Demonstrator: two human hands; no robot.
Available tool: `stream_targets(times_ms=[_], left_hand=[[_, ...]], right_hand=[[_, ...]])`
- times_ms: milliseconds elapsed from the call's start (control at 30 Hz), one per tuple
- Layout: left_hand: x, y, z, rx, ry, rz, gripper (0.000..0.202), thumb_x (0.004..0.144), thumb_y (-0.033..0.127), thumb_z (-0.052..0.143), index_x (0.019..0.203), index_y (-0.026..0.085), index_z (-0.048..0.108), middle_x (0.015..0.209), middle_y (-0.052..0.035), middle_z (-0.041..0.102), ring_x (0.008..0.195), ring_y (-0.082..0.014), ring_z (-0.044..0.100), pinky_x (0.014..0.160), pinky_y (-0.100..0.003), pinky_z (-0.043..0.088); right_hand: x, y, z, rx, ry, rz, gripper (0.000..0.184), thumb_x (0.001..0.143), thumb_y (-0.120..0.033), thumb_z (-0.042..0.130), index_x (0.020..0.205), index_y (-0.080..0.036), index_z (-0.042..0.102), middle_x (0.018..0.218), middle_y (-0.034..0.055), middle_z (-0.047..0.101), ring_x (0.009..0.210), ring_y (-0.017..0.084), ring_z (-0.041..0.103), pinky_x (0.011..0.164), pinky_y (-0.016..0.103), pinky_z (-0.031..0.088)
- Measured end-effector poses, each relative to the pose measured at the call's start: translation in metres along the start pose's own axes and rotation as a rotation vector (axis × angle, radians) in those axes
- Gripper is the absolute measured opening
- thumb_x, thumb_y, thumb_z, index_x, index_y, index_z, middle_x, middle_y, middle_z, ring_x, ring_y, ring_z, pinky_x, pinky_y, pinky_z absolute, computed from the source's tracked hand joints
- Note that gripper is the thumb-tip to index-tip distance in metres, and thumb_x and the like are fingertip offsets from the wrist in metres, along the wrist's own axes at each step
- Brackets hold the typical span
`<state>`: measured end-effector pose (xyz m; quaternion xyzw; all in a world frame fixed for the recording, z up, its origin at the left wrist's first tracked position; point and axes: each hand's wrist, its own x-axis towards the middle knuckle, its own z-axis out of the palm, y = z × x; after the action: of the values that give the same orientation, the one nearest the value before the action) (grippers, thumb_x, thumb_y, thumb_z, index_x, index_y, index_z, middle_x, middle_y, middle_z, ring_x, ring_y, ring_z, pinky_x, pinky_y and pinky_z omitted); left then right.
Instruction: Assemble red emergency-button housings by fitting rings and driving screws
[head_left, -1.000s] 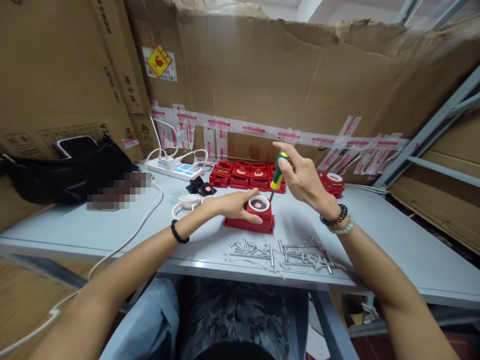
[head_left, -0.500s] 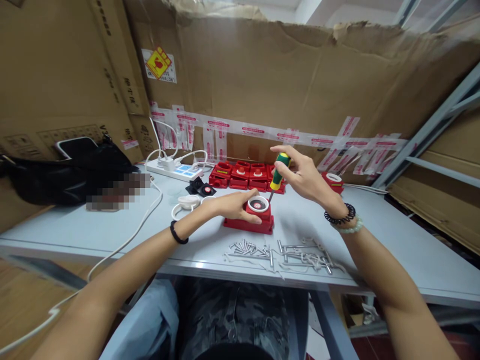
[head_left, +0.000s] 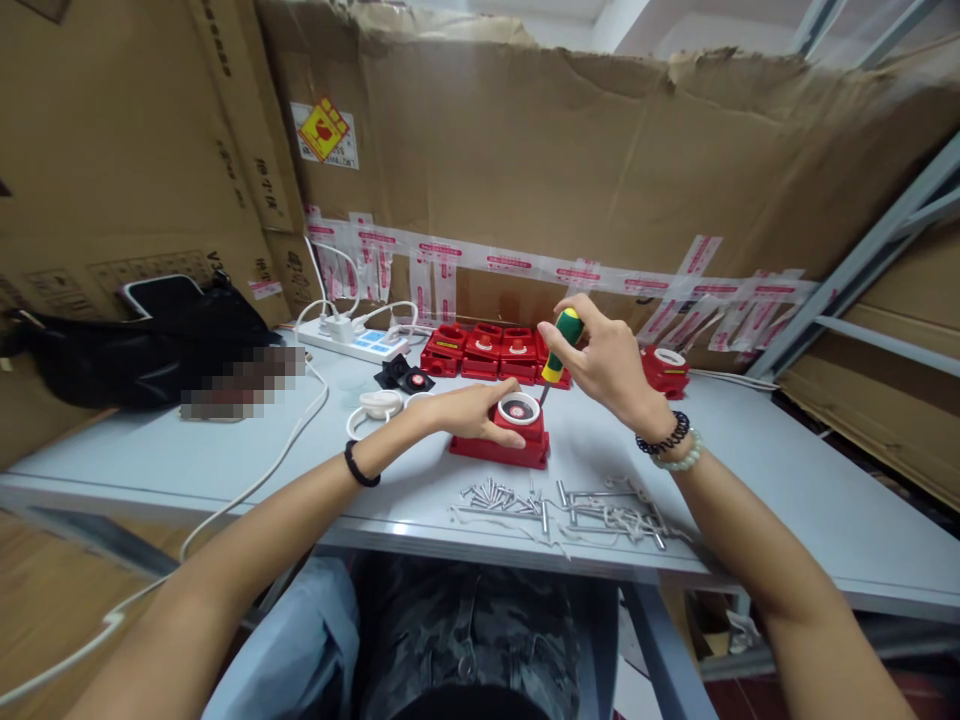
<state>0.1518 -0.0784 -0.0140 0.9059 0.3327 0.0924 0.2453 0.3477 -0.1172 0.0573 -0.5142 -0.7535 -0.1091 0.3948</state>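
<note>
Cardboard wall (head_left: 525,150) bounds the far side of the grey-white table (head_left: 787,470); near edge runs just past loose hardware, most elbow room is to the right. Left hand (head_left: 476,412) grips the red housing (head_left: 499,453) mid-table, thumb apart from fingers, on the near side. Right hand (head_left: 609,357) has fingers wrapped round a green-yellow screwdriver (head_left: 553,366), tilted, shank down at the housing's far right corner. Row of red units (head_left: 484,358) blocks behind; power strip (head_left: 364,345) back left. Metal bars (head_left: 600,529), then screws (head_left: 495,495), lie between housing and near edge.
</note>
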Motion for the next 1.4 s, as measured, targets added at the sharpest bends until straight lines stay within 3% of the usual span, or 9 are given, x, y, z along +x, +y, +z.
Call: stream_targets(times_ms=[100,200,433,633,833,933,1067,1267,1400], left_hand=[[0.000,-0.001,0.001,0.011,0.011,-0.006,0.090,0.068,0.070,0.062,0.136,0.017,0.035,0.132,-0.0138,0.054,0.113,-0.0292,0.057,0.087,-0.030,0.043],[0.000,-0.002,0.001,0.011,0.010,-0.022,0.093,0.067,0.069,0.063,0.139,0.017,0.032,0.133,-0.0142,0.053,0.114,-0.0296,0.056,0.088,-0.031,0.043],[0.000,-0.002,0.000,0.005,0.009,0.000,0.091,0.067,0.069,0.063,0.137,0.019,0.034,0.130,-0.0129,0.056,0.110,-0.0286,0.058,0.084,-0.029,0.044],[0.001,-0.002,0.000,0.005,0.005,-0.005,0.092,0.067,0.070,0.062,0.137,0.018,0.033,0.131,-0.0128,0.055,0.111,-0.0281,0.058,0.085,-0.029,0.043],[0.000,-0.001,-0.001,-0.014,0.003,0.010,0.087,0.067,0.068,0.063,0.134,0.020,0.036,0.125,-0.0117,0.059,0.105,-0.0267,0.060,0.081,-0.027,0.044],[0.000,-0.002,-0.001,-0.004,0.001,0.000,0.087,0.067,0.069,0.063,0.134,0.020,0.037,0.121,-0.0114,0.061,0.102,-0.0266,0.061,0.079,-0.028,0.044],[0.000,-0.002,-0.001,0.014,0.003,-0.007,0.089,0.068,0.070,0.062,0.136,0.019,0.035,0.129,-0.0128,0.056,0.109,-0.0279,0.058,0.083,-0.028,0.043],[0.000,-0.001,-0.001,0.000,0.002,-0.009,0.087,0.068,0.069,0.063,0.134,0.019,0.037,0.127,-0.0121,0.057,0.108,-0.0276,0.059,0.083,-0.028,0.044],[0.000,-0.001,0.000,-0.008,0.001,-0.005,0.086,0.068,0.068,0.063,0.134,0.019,0.037,0.127,-0.0125,0.057,0.108,-0.0278,0.059,0.083,-0.029,0.045]], right_hand=[[0.000,0.002,-0.001,0.092,-0.109,-0.044,0.036,0.088,-0.038,0.045,0.120,-0.023,0.051,0.072,-0.0005,0.059,0.057,0.014,0.052,0.062,0.029,0.040],[0.002,0.005,-0.003,0.232,-0.159,-0.109,0.033,0.087,-0.031,0.046,0.118,-0.021,0.052,0.079,0.0006,0.060,0.063,0.014,0.054,0.062,0.027,0.042],[0.001,0.003,-0.003,-0.076,0.040,-0.029,0.029,0.084,-0.046,0.054,0.096,-0.021,0.062,0.063,-0.0003,0.058,0.053,0.013,0.048,0.057,0.027,0.036],[0.003,0.005,-0.016,0.168,-0.214,-0.155,0.034,0.091,-0.035,0.045,0.120,-0.020,0.054,0.080,0.0014,0.064,0.061,0.012,0.053,0.062,0.026,0.041],[0.000,0.000,-0.005,-0.131,0.067,-0.034,0.035,0.085,-0.052,0.050,0.085,-0.020,0.063,0.056,-0.0001,0.055,0.051,0.014,0.047,0.053,0.026,0.032],[0.000,0.001,-0.009,-0.153,0.023,-0.058,0.036,0.091,-0.047,0.041,0.096,-0.020,0.065,0.061,0.0016,0.059,0.056,0.016,0.052,0.057,0.028,0.034],[0.003,0.004,-0.015,0.158,-0.160,-0.150,0.033,0.093,-0.039,0.041,0.114,-0.020,0.059,0.086,0.0032,0.066,0.068,0.014,0.058,0.064,0.026,0.040],[-0.001,-0.003,-0.001,-0.015,0.101,-0.033,0.033,0.086,-0.050,0.051,0.080,-0.019,0.059,0.057,-0.0021,0.051,0.051,0.012,0.044,0.053,0.026,0.031],[-0.001,-0.003,-0.001,-0.043,0.025,-0.034,0.038,0.091,-0.051,0.040,0.095,-0.020,0.061,0.062,0.0002,0.057,0.055,0.015,0.050,0.058,0.028,0.035]])
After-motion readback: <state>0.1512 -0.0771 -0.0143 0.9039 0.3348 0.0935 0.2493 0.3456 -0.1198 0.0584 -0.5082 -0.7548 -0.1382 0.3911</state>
